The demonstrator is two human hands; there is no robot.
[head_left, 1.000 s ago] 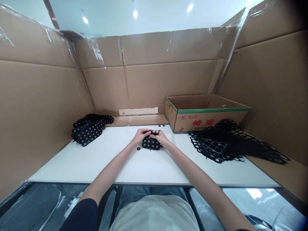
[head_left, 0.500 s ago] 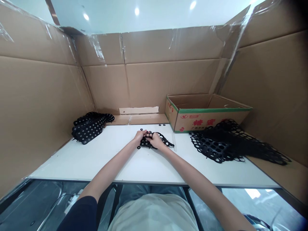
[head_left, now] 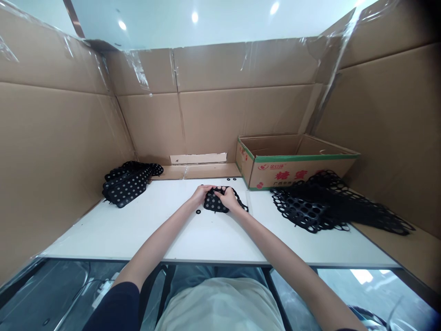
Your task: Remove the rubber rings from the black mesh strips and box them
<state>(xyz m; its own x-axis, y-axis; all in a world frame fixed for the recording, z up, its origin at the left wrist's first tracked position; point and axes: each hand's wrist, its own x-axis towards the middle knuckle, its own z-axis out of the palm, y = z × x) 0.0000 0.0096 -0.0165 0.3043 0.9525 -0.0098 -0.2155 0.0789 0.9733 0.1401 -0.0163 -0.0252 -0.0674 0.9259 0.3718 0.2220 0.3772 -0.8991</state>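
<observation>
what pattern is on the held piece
Grey dots on black; the held piece shows best in the head view.

Dk navy L slv (head_left: pixel 112 307), pale grey-grn top (head_left: pixel 220 305), blue-gry trousers (head_left: pixel 188 276); both hands (head_left: pixel 228 199) bare.

left hand (head_left: pixel 200 194): just below frame centre, fingers pinched | right hand (head_left: pixel 230 199): near it, thumb pointing left | left forearm (head_left: pixel 161 238): slanted from lower left | right forearm (head_left: pixel 275 243): slanted from lower right

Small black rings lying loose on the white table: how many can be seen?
3: one ring below the left hand in the picture, and two rings side by side near the table's far edge, left of the box. Others may hide under the held dotted cloth.
</observation>
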